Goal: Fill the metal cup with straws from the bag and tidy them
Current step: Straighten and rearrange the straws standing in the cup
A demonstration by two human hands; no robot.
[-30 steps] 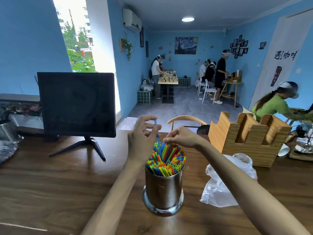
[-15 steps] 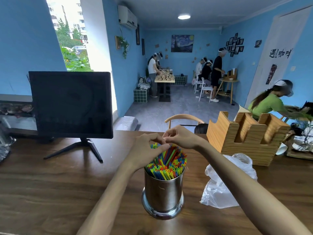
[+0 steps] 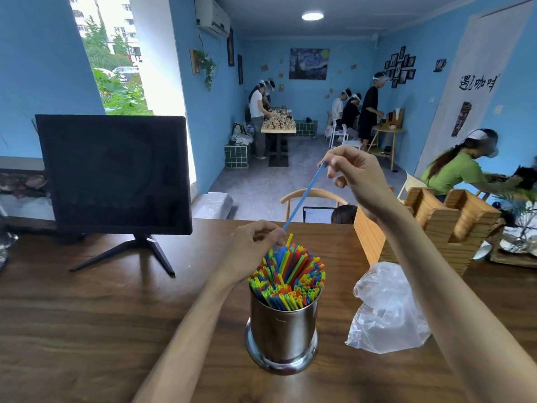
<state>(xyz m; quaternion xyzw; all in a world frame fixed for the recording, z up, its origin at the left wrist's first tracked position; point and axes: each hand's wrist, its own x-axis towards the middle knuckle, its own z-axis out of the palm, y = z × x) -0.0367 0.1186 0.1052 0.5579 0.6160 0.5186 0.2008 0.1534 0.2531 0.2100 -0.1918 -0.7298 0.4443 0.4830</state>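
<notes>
A shiny metal cup [image 3: 283, 327] stands on the wooden table [image 3: 87, 330], packed with coloured straws [image 3: 287, 274]. My right hand [image 3: 356, 173] is raised above and behind the cup and pinches the top end of a single blue straw [image 3: 305, 196]. That straw slants down to my left hand [image 3: 255, 245], whose curled fingers hold its lower end just over the cup's far-left rim. A crumpled clear plastic bag [image 3: 386, 309] lies on the table right of the cup.
A black monitor [image 3: 114, 175] on a stand sits at the back left of the table. A wooden holder [image 3: 436, 225] stands at the back right, behind the bag. Several people work at tables farther back in the blue room.
My hands were together over the straws. My right hand has since risen up and to the right, drawing one blue straw out above the cup. My left hand stayed by the rim.
</notes>
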